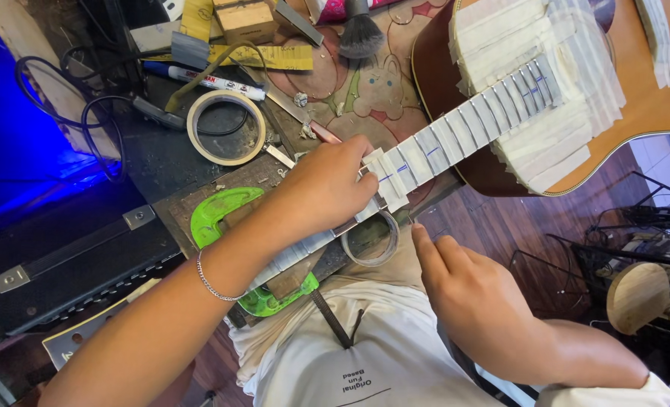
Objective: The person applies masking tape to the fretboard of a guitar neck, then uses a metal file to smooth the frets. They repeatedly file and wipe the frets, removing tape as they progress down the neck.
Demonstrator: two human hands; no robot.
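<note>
An acoustic guitar (651,98) lies across the bench with its neck (455,139) pointing toward me, the fretboard and the top around it covered in strips of white masking tape. My left hand (327,185) rests on the taped neck, fingers curled and pressing a tape strip down on the fretboard. Below the neck my right hand (463,290) hovers with the index finger and thumb reaching up to the neck's edge, beside a small roll of tape (371,241). A green clamp (218,215) grips the neck near my left wrist.
A larger roll of masking tape (226,126), a white marker (203,79), a black brush (360,34), a wooden block (246,19) and cables (64,98) clutter the bench. A black case (71,256) sits at left. A round wooden stool (636,295) stands at right.
</note>
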